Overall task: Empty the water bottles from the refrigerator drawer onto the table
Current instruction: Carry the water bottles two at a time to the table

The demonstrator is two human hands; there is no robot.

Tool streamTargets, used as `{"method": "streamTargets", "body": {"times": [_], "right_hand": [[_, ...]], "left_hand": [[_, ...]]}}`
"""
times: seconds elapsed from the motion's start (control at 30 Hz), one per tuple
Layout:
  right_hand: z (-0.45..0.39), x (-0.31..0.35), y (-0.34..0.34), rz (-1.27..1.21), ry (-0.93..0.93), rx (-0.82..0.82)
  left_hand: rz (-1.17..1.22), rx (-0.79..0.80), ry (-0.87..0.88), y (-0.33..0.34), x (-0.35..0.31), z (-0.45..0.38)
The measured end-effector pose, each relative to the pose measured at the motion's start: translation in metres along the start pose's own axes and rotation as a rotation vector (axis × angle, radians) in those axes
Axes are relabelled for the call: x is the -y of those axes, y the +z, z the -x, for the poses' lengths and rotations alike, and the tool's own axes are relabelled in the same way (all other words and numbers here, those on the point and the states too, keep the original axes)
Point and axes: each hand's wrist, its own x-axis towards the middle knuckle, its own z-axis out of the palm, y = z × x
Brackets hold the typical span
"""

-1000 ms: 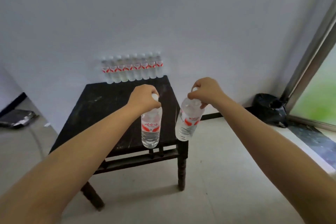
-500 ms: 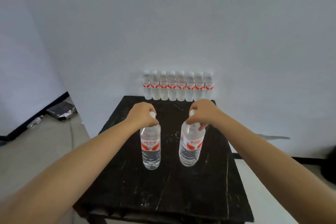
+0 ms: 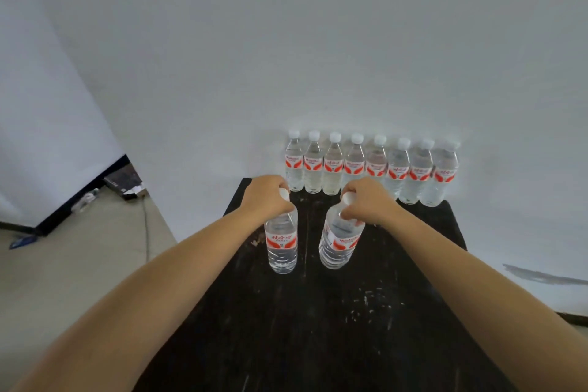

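Eight water bottles [image 3: 372,167] already stand in a row beyond both hands, at the table's [image 3: 318,328] far edge. The left hand [image 3: 265,197] has its grip clenched round one bottle's [image 3: 282,245] neck, the right hand [image 3: 366,200] round another's [image 3: 339,242]; both look about to be set down. The refrigerator drawer isn't visible, so what's left is unclear.

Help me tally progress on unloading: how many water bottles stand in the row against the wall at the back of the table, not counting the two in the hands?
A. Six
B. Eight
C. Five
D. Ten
B. Eight white caps line up in the row of bottles along the wall, behind the left hand and right hand.
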Motion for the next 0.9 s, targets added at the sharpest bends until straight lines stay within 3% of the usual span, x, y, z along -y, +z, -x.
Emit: {"method": "streamTargets", "body": {"times": [0.47, 0.9], "right_hand": [[-0.203, 0.027, 0.042, 0.027, 0.156, -0.01], [-0.289, 0.016, 0.042, 0.058, 0.161, -0.021]], "left_hand": [[0.002, 0.119, 0.099, 0.021, 0.055, -0.202], [-0.013, 0.089, 0.137, 0.052, 0.052, -0.292]]}}
